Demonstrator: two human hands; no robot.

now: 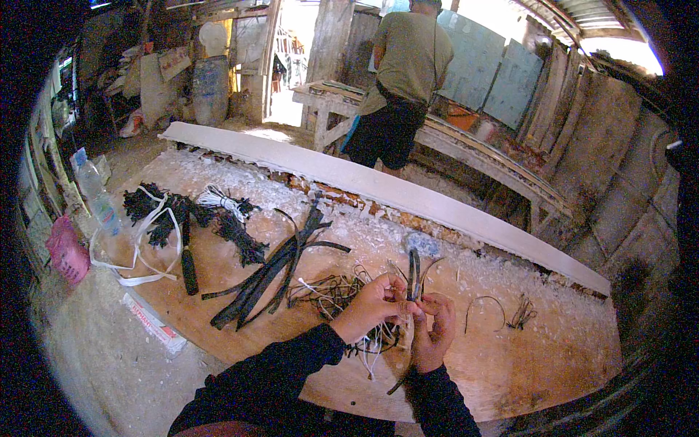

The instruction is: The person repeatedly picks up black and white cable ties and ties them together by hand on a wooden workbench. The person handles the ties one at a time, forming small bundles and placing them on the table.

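Note:
Over the near middle of the wooden board, my left hand (pixel 373 309) and my right hand (pixel 435 333) meet with fingers pinched around a narrow black strip (pixel 415 266). Its upper end stands up beyond the fingertips, and a lower end (pixel 398 382) hangs past my right wrist. A thin pale strand seems to run down between the hands; its exact form is unclear. Beneath my left hand lies a tangle of dark and white wires or cords (pixel 328 293). Flat black strips (pixel 273 277) lie in a loose pile farther left. A small bundle of thin dark strands (pixel 521 313) rests to the right.
Black frayed bundles (pixel 240 237), a white strap (pixel 135 261) and a dark-handled tool (pixel 189 269) lie at left. Beyond are a clear bottle (pixel 95 191) and pink sack (pixel 67 249). A white raised ledge (pixel 378 191) borders the board's far side. Another person (pixel 411 58) stands at a bench.

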